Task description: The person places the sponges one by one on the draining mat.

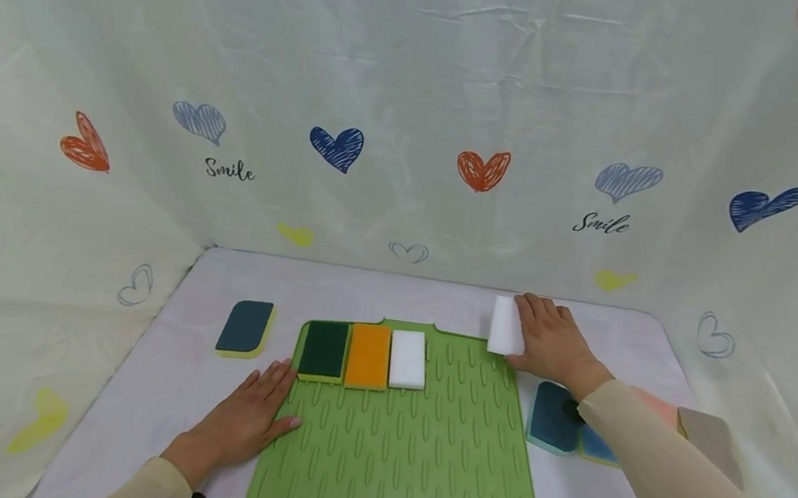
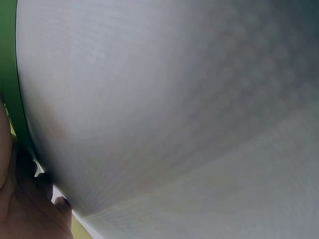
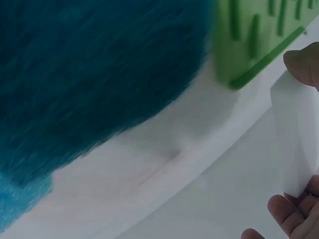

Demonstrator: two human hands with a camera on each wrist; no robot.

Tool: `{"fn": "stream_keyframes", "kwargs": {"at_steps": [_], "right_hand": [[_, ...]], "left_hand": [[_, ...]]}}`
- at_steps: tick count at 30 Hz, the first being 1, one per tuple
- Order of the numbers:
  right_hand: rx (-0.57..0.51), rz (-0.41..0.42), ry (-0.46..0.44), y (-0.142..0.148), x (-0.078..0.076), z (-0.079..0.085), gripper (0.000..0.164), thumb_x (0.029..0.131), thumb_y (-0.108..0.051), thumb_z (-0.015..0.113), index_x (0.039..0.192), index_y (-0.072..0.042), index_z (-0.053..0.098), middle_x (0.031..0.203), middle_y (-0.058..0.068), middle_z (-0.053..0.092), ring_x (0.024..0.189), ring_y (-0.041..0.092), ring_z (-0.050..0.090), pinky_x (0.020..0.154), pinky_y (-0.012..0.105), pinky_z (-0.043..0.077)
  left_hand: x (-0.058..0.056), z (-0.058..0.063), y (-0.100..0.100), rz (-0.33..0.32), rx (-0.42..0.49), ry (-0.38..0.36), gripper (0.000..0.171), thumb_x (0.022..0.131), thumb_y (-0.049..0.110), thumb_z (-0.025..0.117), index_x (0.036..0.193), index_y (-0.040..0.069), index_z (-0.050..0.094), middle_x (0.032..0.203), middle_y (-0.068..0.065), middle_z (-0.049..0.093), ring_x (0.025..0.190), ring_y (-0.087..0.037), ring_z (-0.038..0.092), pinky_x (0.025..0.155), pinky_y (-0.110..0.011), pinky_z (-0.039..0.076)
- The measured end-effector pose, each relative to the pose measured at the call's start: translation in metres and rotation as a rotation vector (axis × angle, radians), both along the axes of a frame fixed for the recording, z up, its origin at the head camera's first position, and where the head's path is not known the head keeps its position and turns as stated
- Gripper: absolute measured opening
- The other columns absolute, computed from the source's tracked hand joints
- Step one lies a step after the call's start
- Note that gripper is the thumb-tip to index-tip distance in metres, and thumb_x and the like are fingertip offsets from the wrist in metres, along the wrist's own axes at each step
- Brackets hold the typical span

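My right hand (image 1: 556,345) pinches a white sponge block (image 1: 506,327) between thumb and fingers at the far right corner of a green ridged mat (image 1: 400,468). In the right wrist view the same block (image 3: 295,132) shows between thumb and fingertips. My left hand (image 1: 243,422) rests on the mat's left edge, its fingers straight and its thumb on the mat. Along the mat's far left side lie a dark green sponge (image 1: 323,350), an orange sponge (image 1: 369,355) and a second white block (image 1: 408,360), side by side.
Left of the mat lies a dark blue-grey sponge (image 1: 245,327) with a yellow underside. Under and beside my right forearm are a dark teal sponge (image 1: 552,418), a blue one (image 1: 597,448), a pink one (image 1: 657,406) and a beige one (image 1: 710,441). A heart-printed curtain (image 1: 418,100) hangs behind the white table (image 1: 154,385).
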State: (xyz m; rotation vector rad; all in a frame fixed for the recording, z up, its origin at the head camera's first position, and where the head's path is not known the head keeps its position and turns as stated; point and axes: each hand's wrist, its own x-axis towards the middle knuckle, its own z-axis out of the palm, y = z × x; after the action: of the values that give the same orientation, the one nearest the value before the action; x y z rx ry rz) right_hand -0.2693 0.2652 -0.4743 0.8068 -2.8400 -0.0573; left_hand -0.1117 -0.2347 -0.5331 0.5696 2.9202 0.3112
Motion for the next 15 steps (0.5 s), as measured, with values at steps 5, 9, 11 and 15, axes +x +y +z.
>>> {"fn": "stream_keyframes", "kwargs": {"at_steps": [5, 9, 11, 15], "right_hand": [[-0.019, 0.041, -0.063, -0.019, 0.004, 0.000, 0.104, 0.080, -0.049, 0.088, 0.152, 0.009, 0.039, 0.149, 0.030, 0.049, 0.135, 0.046, 0.050, 0.104, 0.065, 0.047], [-0.012, 0.083, -0.091, -0.033, 0.008, -0.001, 0.102, 0.080, -0.051, 0.086, 0.152, 0.007, 0.042, 0.149, 0.028, 0.051, 0.135, 0.044, 0.052, 0.103, 0.063, 0.049], [-0.007, 0.097, -0.104, -0.040, 0.011, -0.002, 0.102, 0.080, -0.052, 0.085, 0.152, 0.006, 0.043, 0.149, 0.026, 0.052, 0.134, 0.042, 0.053, 0.102, 0.062, 0.050], [-0.013, 0.121, -0.135, -0.052, 0.017, -0.003, 0.099, 0.080, -0.051, 0.083, 0.151, 0.005, 0.045, 0.149, 0.024, 0.053, 0.134, 0.041, 0.054, 0.101, 0.060, 0.051]], "left_hand": [[0.001, 0.001, 0.000, 0.000, -0.005, 0.008, 0.082, 0.109, 0.051, 0.053, 0.163, -0.005, 0.030, 0.172, -0.024, 0.026, 0.159, -0.042, 0.027, 0.128, -0.061, 0.027], [0.001, 0.000, 0.000, 0.001, -0.011, 0.010, 0.082, 0.109, 0.052, 0.052, 0.163, -0.005, 0.030, 0.172, -0.023, 0.026, 0.159, -0.042, 0.027, 0.128, -0.061, 0.027], [0.001, 0.000, 0.000, 0.002, -0.014, 0.011, 0.082, 0.109, 0.053, 0.052, 0.164, -0.005, 0.030, 0.172, -0.023, 0.026, 0.160, -0.041, 0.027, 0.128, -0.060, 0.027], [0.000, 0.000, 0.000, 0.003, -0.008, 0.007, 0.082, 0.109, 0.053, 0.052, 0.164, -0.004, 0.030, 0.173, -0.023, 0.026, 0.160, -0.041, 0.026, 0.128, -0.060, 0.027]]}}
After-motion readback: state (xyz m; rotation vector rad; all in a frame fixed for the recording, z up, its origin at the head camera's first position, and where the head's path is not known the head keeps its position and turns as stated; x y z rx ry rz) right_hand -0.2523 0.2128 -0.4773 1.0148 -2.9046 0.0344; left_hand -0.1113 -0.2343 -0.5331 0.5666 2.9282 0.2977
